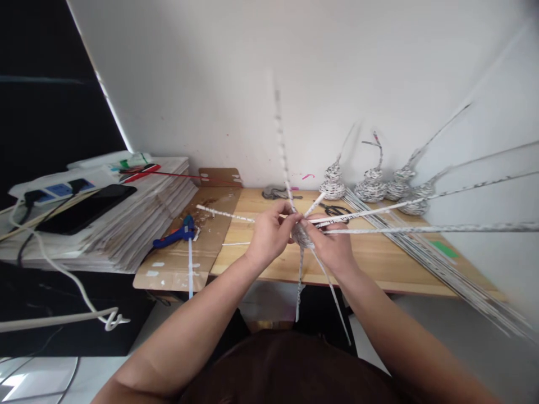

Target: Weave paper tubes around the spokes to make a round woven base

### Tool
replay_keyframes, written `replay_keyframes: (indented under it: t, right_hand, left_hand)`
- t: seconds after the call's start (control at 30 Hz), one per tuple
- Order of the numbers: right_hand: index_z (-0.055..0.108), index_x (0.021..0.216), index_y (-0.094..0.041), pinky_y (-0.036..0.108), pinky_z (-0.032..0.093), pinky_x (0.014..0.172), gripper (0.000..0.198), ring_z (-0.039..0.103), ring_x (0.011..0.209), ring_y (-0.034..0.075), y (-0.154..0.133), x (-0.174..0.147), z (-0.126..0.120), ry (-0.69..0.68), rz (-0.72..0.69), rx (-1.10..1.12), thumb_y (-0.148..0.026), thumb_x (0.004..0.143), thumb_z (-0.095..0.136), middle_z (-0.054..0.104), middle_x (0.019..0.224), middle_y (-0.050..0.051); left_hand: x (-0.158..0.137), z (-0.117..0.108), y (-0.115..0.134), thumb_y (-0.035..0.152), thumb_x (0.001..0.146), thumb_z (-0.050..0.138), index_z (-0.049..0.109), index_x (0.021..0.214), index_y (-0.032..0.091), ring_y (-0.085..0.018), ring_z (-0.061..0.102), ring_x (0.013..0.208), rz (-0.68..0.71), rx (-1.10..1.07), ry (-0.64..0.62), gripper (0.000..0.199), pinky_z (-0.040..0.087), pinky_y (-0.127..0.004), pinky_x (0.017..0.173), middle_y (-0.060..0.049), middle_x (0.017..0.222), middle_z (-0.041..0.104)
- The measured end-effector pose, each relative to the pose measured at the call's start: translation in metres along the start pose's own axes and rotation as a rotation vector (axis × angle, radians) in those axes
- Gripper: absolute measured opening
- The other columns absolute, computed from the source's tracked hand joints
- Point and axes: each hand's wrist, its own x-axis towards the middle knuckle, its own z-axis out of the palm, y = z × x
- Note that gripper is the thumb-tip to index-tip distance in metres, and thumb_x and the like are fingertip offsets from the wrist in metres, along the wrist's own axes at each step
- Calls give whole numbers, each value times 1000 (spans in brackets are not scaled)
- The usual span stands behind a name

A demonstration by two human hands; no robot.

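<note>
Between my two hands is a small woven piece of rolled newspaper (302,235), with several long paper tubes sticking out from it up, left, right and down. My left hand (272,231) grips its left side, thumb and fingers pinched near the top. On the right side my right hand (333,244) is closed round it, thumb on top beside the tubes (391,207) that run far off to the right. The upright tube (281,134) is blurred at its tip. Much of the woven part is hidden by my fingers.
Woven paper gourds (334,182) line the wall at the back. Loose paper tubes (421,258) lie across the right side, near black scissors (334,211). To the left, a blue glue gun (177,234) rests on cardboard (168,275), beside a tall paper stack (155,224) carrying a phone (90,207).
</note>
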Motion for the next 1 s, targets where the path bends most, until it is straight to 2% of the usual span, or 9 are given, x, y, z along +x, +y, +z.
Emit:
replay_keyframes:
  t: [0.23,0.37,0.57,0.73,0.9,1.0]
  right_hand:
    - [71,78,-19,30,47,68,19,63,72,19,6,1,2,28,23,67,-37,84,65,70,74,2]
    - [70,78,-20,29,46,68,18,62,71,18,9,1,2,21,25,79,-36,84,65,69,73,2]
    - [69,72,-19,29,45,64,18,60,69,18,9,0,-2,-22,34,53,-35,82,67,67,70,2]
    - [69,76,-19,29,46,64,21,61,70,19,8,1,-6,-94,67,31,-37,85,63,68,72,3]
    - [66,105,-20,32,51,73,26,67,83,21,6,-1,-13,-188,120,79,-36,85,64,72,92,5]
    - [65,97,-19,31,52,72,23,69,82,21,7,-3,-15,-134,161,103,-36,82,68,73,88,6]
  left_hand:
    - [-1,2,-9,34,80,65,56,86,21,-14,62,58,-35,-58,41,17,56,-24,46,0,73,60]
    - [-1,0,-8,34,80,67,53,85,20,-14,62,64,-134,-166,13,21,60,-28,53,1,76,58]
    - [-4,-4,-5,28,60,85,58,80,15,-12,65,63,-243,-257,-123,37,60,-26,60,0,76,64]
    - [-6,0,-10,30,59,86,57,71,13,-11,64,57,-236,-258,-27,36,59,-24,57,1,65,63]
    - [-7,2,-15,29,60,86,51,65,14,-10,63,54,-201,-292,97,38,59,-24,56,3,61,60]
    - [-7,2,-14,28,60,85,50,64,15,-10,63,57,-177,-327,133,38,60,-24,60,3,61,60]
